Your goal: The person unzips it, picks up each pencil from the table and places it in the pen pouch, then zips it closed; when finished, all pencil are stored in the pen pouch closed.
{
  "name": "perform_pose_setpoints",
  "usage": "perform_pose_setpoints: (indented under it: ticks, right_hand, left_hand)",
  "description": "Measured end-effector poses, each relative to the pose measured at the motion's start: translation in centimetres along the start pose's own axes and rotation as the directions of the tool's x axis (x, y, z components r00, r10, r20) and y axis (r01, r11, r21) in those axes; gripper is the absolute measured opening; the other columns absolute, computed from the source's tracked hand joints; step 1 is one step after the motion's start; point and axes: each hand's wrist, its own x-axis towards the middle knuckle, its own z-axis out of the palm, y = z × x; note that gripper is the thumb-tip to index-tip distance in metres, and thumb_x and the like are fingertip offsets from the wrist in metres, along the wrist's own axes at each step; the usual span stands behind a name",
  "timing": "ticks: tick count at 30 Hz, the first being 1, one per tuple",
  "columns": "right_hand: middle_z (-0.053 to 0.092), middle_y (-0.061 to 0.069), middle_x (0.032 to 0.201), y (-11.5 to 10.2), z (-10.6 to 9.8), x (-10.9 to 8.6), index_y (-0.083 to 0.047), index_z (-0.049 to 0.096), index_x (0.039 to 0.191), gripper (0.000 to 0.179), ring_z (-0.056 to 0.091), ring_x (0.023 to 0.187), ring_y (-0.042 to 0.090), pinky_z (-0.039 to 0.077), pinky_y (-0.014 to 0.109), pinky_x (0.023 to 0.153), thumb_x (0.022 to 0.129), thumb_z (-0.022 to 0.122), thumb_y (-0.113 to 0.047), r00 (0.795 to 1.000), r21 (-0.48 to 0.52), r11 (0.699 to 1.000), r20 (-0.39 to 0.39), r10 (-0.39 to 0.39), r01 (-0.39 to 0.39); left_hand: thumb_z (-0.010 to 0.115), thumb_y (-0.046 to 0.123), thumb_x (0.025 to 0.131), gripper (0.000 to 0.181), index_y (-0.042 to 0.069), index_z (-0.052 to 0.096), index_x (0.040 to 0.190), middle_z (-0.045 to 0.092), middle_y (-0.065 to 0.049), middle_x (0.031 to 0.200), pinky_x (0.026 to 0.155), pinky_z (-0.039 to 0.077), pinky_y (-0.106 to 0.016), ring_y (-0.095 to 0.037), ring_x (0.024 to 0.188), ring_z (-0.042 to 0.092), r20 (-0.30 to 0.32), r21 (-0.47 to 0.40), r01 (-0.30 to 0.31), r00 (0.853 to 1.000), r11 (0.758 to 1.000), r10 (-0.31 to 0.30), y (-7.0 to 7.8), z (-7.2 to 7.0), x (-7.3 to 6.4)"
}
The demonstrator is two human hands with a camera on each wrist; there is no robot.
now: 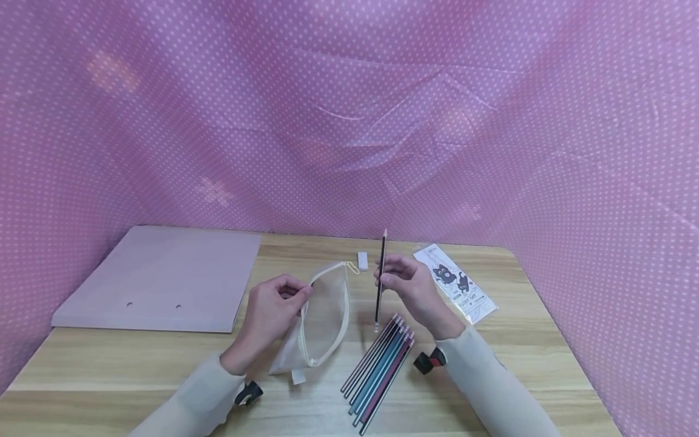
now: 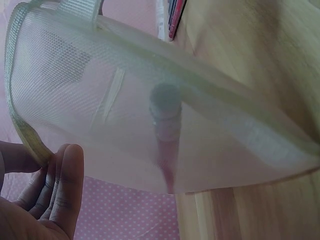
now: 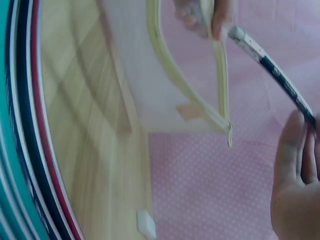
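Observation:
My left hand (image 1: 273,306) pinches the zipped edge of a pale mesh pencil pouch (image 2: 125,125) between thumb and fingers. Its zip stands undone, the mouth gaping toward the right in the head view. To the right of the pouch, my right hand (image 1: 406,285) holds a dark pencil (image 1: 381,279) nearly upright, tip up and eraser end down. In the right wrist view that eraser end points toward the pouch. Several black, teal and dark red pencils (image 1: 379,373) lie side by side below my right hand. A blurred round-ended shape (image 2: 166,112) shows through the mesh in the left wrist view.
A white eraser (image 1: 363,261) lies behind the pouch. Beyond my right hand is a packaged ruler set (image 1: 457,282) with cat drawings. A large pale pink folder (image 1: 164,273) covers the back left of the wooden table (image 1: 136,382). Pink dotted cloth (image 1: 349,121) surrounds the table.

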Motion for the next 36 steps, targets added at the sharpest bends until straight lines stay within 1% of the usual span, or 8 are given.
perform_pose_setpoints:
  ticks: [2, 7, 12, 16, 19, 24, 31, 36]
  right_hand:
    - [0.075, -0.003, 0.097, 0.1, 0.4, 0.1, -0.013, 0.069, 0.110, 0.034, 0.072, 0.088, 0.009, 0.061, 0.022, 0.080, 0.092, 0.057, 0.012, 0.999, 0.076, 0.997, -0.035, -0.015, 0.017]
    - [0.076, -0.002, 0.094, 0.7, 1.8, 0.3, -0.011, 0.066, 0.107, 0.025, 0.074, 0.087, 0.010, 0.063, 0.025, 0.076, 0.095, 0.057, 0.009, 0.985, 0.174, 0.984, -0.170, 0.000, 0.030]
    - [0.077, 0.001, 0.087, 1.7, 3.6, 0.8, -0.008, 0.065, 0.097, 0.014, 0.074, 0.078, 0.012, 0.063, 0.025, 0.071, 0.095, 0.060, 0.005, 0.939, 0.193, 0.981, -0.336, 0.076, -0.010]
    - [0.077, 0.001, 0.080, 2.6, 4.9, 1.1, -0.005, 0.064, 0.092, 0.015, 0.074, 0.070, 0.012, 0.064, 0.025, 0.069, 0.093, 0.060, 0.009, 0.900, 0.200, 0.977, -0.408, 0.154, -0.076]
    - [0.076, 0.001, 0.076, 3.2, 5.7, 1.1, 0.001, 0.063, 0.096, 0.009, 0.074, 0.068, 0.012, 0.064, 0.026, 0.069, 0.093, 0.061, 0.009, 0.893, 0.162, 0.975, -0.402, 0.204, -0.151]
    - [0.076, 0.001, 0.075, 3.8, 6.8, 0.9, 0.010, 0.063, 0.105, 0.012, 0.075, 0.069, 0.013, 0.064, 0.029, 0.072, 0.093, 0.063, 0.006, 0.899, 0.052, 0.964, -0.352, 0.263, -0.261]
    - [0.078, 0.017, 0.088, 4.5, 8.2, 0.5, 0.011, 0.064, 0.104, 0.013, 0.077, 0.076, 0.019, 0.065, 0.038, 0.077, 0.094, 0.064, 0.002, 0.920, -0.059, 0.944, -0.251, 0.301, -0.325]
    - [0.077, 0.024, 0.094, 5.1, 8.8, 0.4, 0.012, 0.063, 0.106, 0.016, 0.077, 0.077, 0.018, 0.065, 0.036, 0.077, 0.095, 0.063, 0.001, 0.924, -0.081, 0.933, -0.193, 0.329, -0.350]
  left_hand:
    - [0.076, 0.017, 0.090, 0.007, 0.010, 0.075, 0.087, 0.075, -0.017, 0.081, 0.052, 0.055, -0.024, -0.018, 0.059, 0.068, 0.001, -0.005, -0.002, 1.000, 1.000, 0.002, 0.0, 0.0, 0.0]
    - [0.076, 0.017, 0.090, 0.007, 0.011, 0.075, 0.088, 0.075, -0.015, 0.080, 0.052, 0.055, -0.023, -0.018, 0.059, 0.068, 0.003, -0.004, -0.003, 1.000, 1.000, 0.003, 0.1, 0.0, 0.0]
    - [0.076, 0.017, 0.090, 0.007, 0.010, 0.075, 0.088, 0.075, -0.014, 0.080, 0.052, 0.056, -0.024, -0.017, 0.059, 0.068, 0.013, 0.001, 0.001, 1.000, 1.000, -0.001, 0.1, 0.0, 0.0]
    - [0.076, 0.017, 0.090, 0.007, 0.010, 0.075, 0.089, 0.075, -0.013, 0.081, 0.053, 0.057, -0.024, -0.016, 0.059, 0.068, 0.017, -0.002, 0.005, 1.000, 1.000, -0.005, 0.1, 0.0, -0.1]
    - [0.076, 0.017, 0.090, 0.007, 0.010, 0.075, 0.089, 0.075, -0.010, 0.079, 0.053, 0.058, -0.025, -0.015, 0.059, 0.068, 0.015, -0.006, 0.007, 1.000, 1.000, -0.007, 0.2, 0.0, -0.1]
    - [0.076, 0.016, 0.090, 0.008, 0.009, 0.075, 0.089, 0.075, -0.009, 0.080, 0.055, 0.060, -0.028, -0.015, 0.060, 0.068, 0.016, -0.018, 0.011, 1.000, 1.000, -0.011, 0.2, 0.0, 0.0]
    - [0.076, 0.018, 0.091, 0.010, 0.008, 0.074, 0.089, 0.076, -0.011, 0.083, 0.056, 0.061, -0.029, -0.014, 0.062, 0.069, 0.013, -0.028, 0.014, 1.000, 1.000, -0.014, 0.1, 0.1, 0.1]
    - [0.076, 0.016, 0.091, 0.009, 0.007, 0.074, 0.090, 0.077, -0.012, 0.084, 0.056, 0.061, -0.029, -0.014, 0.064, 0.070, 0.004, -0.035, 0.005, 1.000, 0.999, -0.005, 0.3, 0.0, 0.0]
